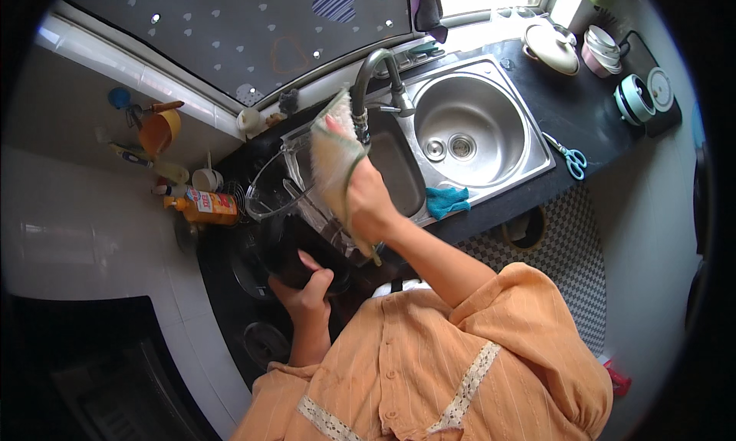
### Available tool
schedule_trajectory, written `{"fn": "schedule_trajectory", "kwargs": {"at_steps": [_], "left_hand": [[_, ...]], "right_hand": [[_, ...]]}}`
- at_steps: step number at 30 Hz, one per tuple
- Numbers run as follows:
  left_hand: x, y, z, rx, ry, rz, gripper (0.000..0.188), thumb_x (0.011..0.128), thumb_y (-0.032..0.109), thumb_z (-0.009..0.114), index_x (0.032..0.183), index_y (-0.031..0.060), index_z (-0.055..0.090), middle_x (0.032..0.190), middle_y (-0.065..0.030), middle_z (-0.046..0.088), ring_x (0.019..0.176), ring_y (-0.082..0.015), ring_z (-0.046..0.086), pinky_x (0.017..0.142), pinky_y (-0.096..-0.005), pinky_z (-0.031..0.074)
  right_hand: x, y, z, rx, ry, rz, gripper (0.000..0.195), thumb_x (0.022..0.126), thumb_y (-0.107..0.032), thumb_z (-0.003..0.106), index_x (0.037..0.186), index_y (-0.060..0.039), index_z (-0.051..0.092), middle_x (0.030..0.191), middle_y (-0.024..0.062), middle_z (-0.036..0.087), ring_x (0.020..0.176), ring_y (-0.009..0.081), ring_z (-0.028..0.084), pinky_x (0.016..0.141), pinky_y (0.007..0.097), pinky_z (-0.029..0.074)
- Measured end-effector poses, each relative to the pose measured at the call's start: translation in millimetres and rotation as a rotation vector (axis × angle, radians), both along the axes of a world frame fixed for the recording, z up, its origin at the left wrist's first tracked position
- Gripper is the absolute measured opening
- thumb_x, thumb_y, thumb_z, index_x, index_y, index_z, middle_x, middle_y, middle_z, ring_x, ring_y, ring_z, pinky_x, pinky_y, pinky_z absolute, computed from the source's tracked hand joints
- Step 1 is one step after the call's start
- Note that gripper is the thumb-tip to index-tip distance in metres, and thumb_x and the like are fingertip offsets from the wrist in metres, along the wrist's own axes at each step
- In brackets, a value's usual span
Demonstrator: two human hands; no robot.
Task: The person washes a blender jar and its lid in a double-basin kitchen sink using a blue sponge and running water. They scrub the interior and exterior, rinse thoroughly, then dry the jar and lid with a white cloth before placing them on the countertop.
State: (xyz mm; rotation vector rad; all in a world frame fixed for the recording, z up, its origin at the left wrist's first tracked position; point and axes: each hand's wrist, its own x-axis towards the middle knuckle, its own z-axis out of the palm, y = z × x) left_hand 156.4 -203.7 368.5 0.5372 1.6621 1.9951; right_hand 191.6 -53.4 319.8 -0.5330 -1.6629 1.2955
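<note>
My right hand (371, 202) grips a pale, fluffy cleaning cloth (333, 162) with a green edge, held up in front of the faucet (362, 87). My left hand (307, 297) is closed around a black, bulky object (290, 243), thumb on its near side. Against the black object is a clear, ribbed container (279, 211) with a wide rim, tilted over the counter by the sink. Whether the two are one piece I cannot tell. The cloth hides part of the container and the smaller sink basin (394, 159).
Right of the faucet is a round steel sink basin (477, 130). A teal cloth (447, 202) lies on its front edge, and scissors (569, 156) rest on the black counter. An orange soap bottle (210, 206) is at left. A lidded pot (551, 49) stands far right.
</note>
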Motion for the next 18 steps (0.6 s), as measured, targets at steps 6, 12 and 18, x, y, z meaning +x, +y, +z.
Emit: {"fn": "schedule_trajectory", "kwargs": {"at_steps": [6, 12, 18], "left_hand": [[-26.5, -51.7, 26.7, 0.114, 0.041, -0.207, 0.027, 0.047, 0.001, 0.061, 0.071, 0.0046, 0.049, 0.062, -0.0038, 0.049, 0.053, -0.0117, 0.048, 0.051, -0.0199, 0.037], [-35.3, -69.7, 44.5, 0.090, 0.031, -0.464, 0.060, 0.046, -0.001, 0.061, 0.104, -0.0113, 0.050, 0.075, -0.0087, 0.056, 0.058, -0.0117, 0.050, 0.054, -0.0212, 0.040], [-24.6, -47.9, 48.3, 0.275, -0.124, -0.539, 0.066, 0.045, 0.003, 0.061, 0.108, -0.0101, 0.047, 0.093, -0.0162, 0.057, 0.066, -0.0173, 0.052, 0.063, -0.0255, 0.042]], "right_hand": [[-3.6, 15.3, -1.9, -0.983, 0.109, 0.628, 0.046, 0.091, -0.033, 0.039, 0.129, -0.0069, 0.037, 0.116, 0.0152, 0.051, 0.108, 0.0276, 0.049, 0.096, 0.0362, 0.035], [-23.5, 19.1, -14.6, -0.932, 0.274, 0.717, 0.047, 0.091, -0.035, 0.039, 0.129, -0.0070, 0.038, 0.117, 0.0144, 0.050, 0.109, 0.0270, 0.048, 0.096, 0.0362, 0.035], [-6.9, 9.2, -40.5, -0.980, 0.404, 0.715, 0.048, 0.091, -0.037, 0.039, 0.128, -0.0070, 0.039, 0.119, 0.0137, 0.050, 0.109, 0.0265, 0.048, 0.096, 0.0362, 0.036]]}}
